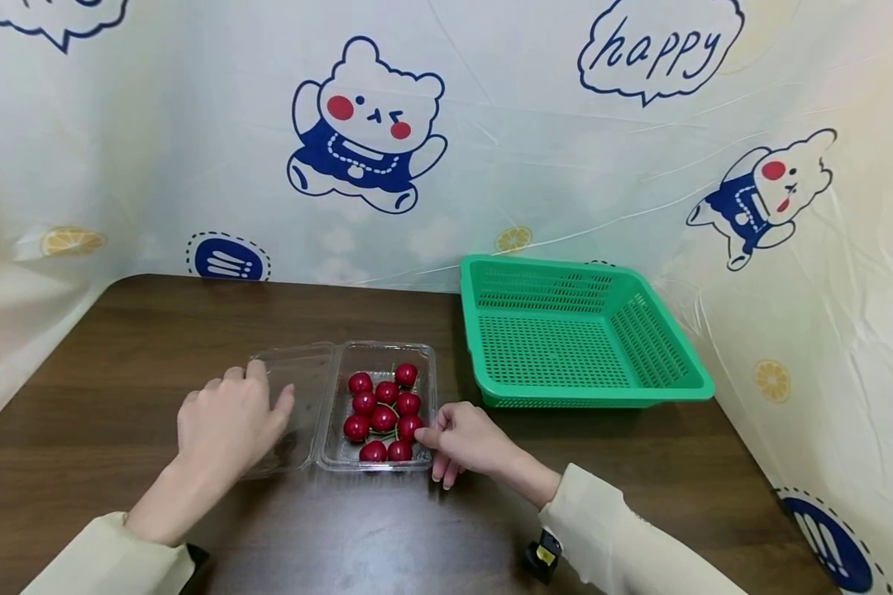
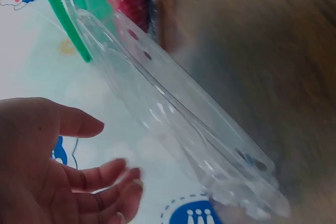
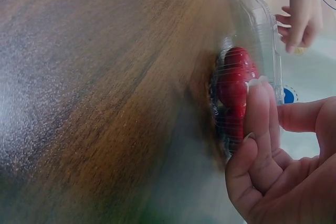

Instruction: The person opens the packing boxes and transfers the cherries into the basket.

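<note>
A clear plastic clamshell box [image 1: 375, 466] stands on the table with its lid [image 1: 303, 405] folded out to the left. Several dark red cherries [image 1: 384, 418], some with green stems, lie inside the box. My left hand [image 1: 223, 417] is over the lid's left side in the head view; the left wrist view shows its fingers apart, with nothing between them. At the right wall of the box, my right hand [image 1: 470, 438] pinches the rim, the thumb over the edge and curled fingers [image 3: 258, 116] along the outside.
A green plastic basket [image 1: 591, 395] with perforated walls stands at the back right of the dark wooden table [image 1: 141, 347]. A pale printed curtain [image 1: 506, 149] hangs behind and along the sides.
</note>
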A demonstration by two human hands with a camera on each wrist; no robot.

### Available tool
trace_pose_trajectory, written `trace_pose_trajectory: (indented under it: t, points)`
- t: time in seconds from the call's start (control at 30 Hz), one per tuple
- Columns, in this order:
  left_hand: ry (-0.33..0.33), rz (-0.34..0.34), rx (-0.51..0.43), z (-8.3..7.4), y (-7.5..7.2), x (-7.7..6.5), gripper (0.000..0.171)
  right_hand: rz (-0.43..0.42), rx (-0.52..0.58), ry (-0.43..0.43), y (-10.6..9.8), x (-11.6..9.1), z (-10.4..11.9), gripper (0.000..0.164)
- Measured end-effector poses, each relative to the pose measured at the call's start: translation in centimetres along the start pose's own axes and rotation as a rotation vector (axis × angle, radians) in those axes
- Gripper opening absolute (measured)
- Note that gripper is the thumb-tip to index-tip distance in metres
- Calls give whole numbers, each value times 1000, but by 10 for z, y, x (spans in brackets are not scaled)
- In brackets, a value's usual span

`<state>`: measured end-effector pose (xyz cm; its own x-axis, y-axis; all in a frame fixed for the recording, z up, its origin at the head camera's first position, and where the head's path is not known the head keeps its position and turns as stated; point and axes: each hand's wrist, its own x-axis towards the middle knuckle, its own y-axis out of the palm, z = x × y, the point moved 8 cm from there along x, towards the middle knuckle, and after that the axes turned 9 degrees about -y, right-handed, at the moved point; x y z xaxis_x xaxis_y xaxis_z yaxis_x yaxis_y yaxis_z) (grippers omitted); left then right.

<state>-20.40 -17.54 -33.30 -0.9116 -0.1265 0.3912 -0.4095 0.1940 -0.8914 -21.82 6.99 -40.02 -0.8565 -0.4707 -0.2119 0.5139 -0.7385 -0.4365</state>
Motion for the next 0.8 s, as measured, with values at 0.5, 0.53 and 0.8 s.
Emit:
trace_pose_trajectory:
  t: [0.5,0.53,0.8]
  points:
    - [-25,112,-135,-34,21,2,38,-2,-33,-8,0,1,-1,27]
    - [-27,117,-135,-35,22,3,40,-1,-36,-8,0,0,-1,27]
    - [-7,107,-120,-41,30,4,40,2,-46,-14,2,-1,-1,27]
